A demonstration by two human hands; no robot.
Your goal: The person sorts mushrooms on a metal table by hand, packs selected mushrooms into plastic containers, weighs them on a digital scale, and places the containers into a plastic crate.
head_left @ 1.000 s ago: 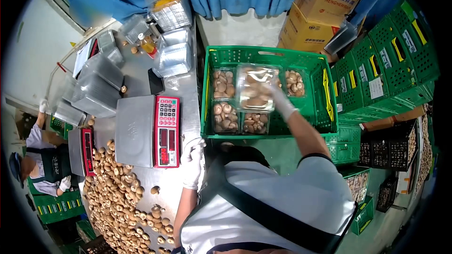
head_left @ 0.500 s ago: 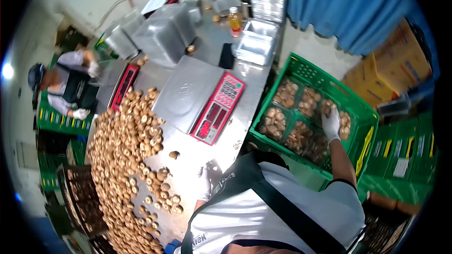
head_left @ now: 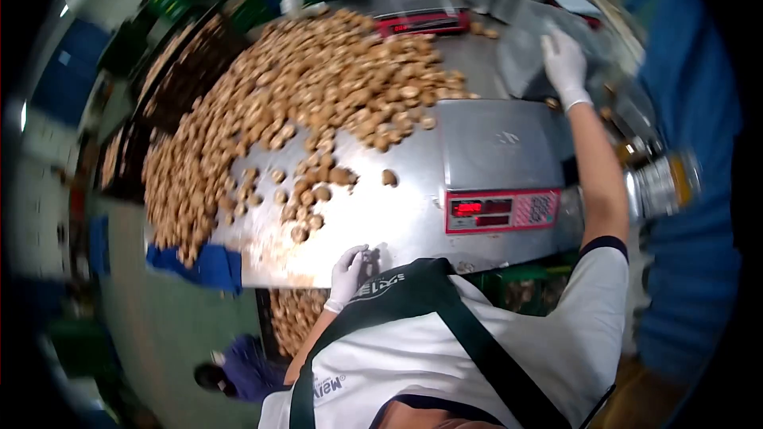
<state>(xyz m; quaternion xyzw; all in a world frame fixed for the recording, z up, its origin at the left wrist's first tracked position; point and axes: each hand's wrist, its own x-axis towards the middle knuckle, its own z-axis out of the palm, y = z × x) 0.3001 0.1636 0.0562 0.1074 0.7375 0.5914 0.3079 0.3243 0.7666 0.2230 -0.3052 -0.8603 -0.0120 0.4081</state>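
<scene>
My right hand (head_left: 564, 63), in a white glove, reaches to the stack of clear plastic trays (head_left: 520, 44) at the back right; its fingers look stretched out over the stack, with no tray lifted. My left hand (head_left: 347, 274), also gloved, is at the table's near edge in front of my apron, its fingers loosely apart and holding nothing I can see. Between the hands stands a scale (head_left: 501, 147) with a bare steel plate and a red lit panel. A large heap of brown mushrooms (head_left: 318, 79) spreads over the table (head_left: 358, 214), with a few loose ones nearer me.
Across the table a co-worker's gloved hand (head_left: 292, 0) is beside the heap, near a second red scale (head_left: 421, 24). Dark crates of mushrooms (head_left: 183, 63) stand at the left. A blue cloth (head_left: 199, 266) hangs at the table corner. Another person (head_left: 246, 369) is low at the left.
My right hand has left the mushroom packs in the green crate and moved across to the clear tray stack. My view has swung left. My left hand stays by the table edge.
</scene>
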